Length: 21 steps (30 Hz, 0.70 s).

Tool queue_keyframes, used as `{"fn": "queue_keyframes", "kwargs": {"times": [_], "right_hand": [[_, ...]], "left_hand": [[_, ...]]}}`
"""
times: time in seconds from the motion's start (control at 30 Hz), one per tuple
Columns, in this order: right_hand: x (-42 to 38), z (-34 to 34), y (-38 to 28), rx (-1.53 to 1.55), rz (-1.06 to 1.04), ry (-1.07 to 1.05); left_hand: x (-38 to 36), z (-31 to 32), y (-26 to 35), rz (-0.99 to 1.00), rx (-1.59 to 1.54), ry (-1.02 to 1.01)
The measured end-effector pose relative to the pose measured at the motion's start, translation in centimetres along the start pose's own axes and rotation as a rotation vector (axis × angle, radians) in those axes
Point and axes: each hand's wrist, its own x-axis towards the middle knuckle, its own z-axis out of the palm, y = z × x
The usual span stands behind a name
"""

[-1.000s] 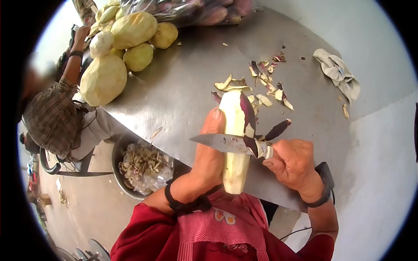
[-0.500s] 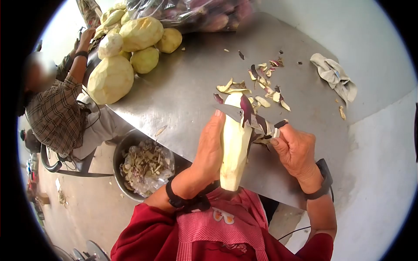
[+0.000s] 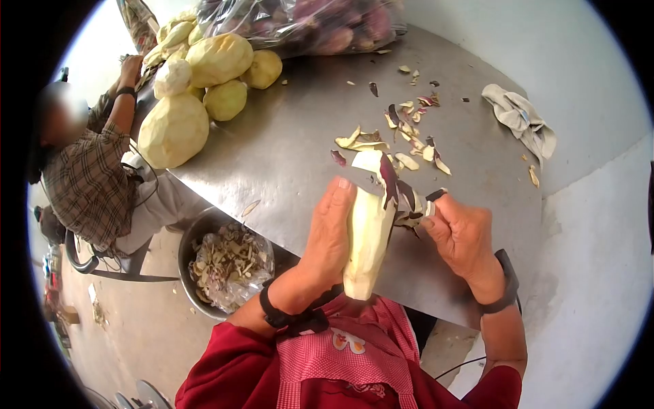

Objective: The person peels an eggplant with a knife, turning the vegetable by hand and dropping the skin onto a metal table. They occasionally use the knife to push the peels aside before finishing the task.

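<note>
My left hand is wrapped around the left side of a long sweet potato, held upright over the table's near edge. Most of its surface is peeled to pale yellow flesh, with a dark purple strip of skin along the upper right. My right hand is closed on a knife to the right of the sweet potato. Its blade points left, largely hidden by the sweet potato and by dark peel hanging on it. More peelings lie just beyond.
Peeled sweet potatoes are heaped at the table's left edge. Behind is a clear plastic bag of purple ones. A cloth lies right on the metal table. A bowl of peelings stands below, near a seated person.
The knife's blade has slid down and right, from plainly showing across the sweet potato's upper part to mostly hidden. The purple strip hangs looser. The view has shifted slightly.
</note>
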Motion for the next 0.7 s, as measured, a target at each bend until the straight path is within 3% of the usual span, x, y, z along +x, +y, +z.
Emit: {"fn": "queue_keyframes", "kwargs": {"times": [0.13,0.23,0.33,0.43,0.7], "right_hand": [[0.0,0.6,0.7,0.013,-0.008,0.034],[-0.1,0.4,2.1,-0.103,0.104,0.052],[0.1,0.2,2.5,-0.028,0.194,0.063],[0.1,-0.4,1.7,0.128,0.189,0.127],[0.1,-0.6,0.3,0.210,0.123,-0.055]], "left_hand": [[0.0,-0.2,0.2,-0.092,-0.022,-0.022],[-0.2,-0.3,0.1,-0.049,-0.011,0.017],[-0.1,-0.3,-0.6,0.058,0.072,0.029],[-0.1,-0.4,-0.2,-0.029,-0.020,0.013],[-0.5,1.2,-0.3,0.102,0.033,0.073]]}}
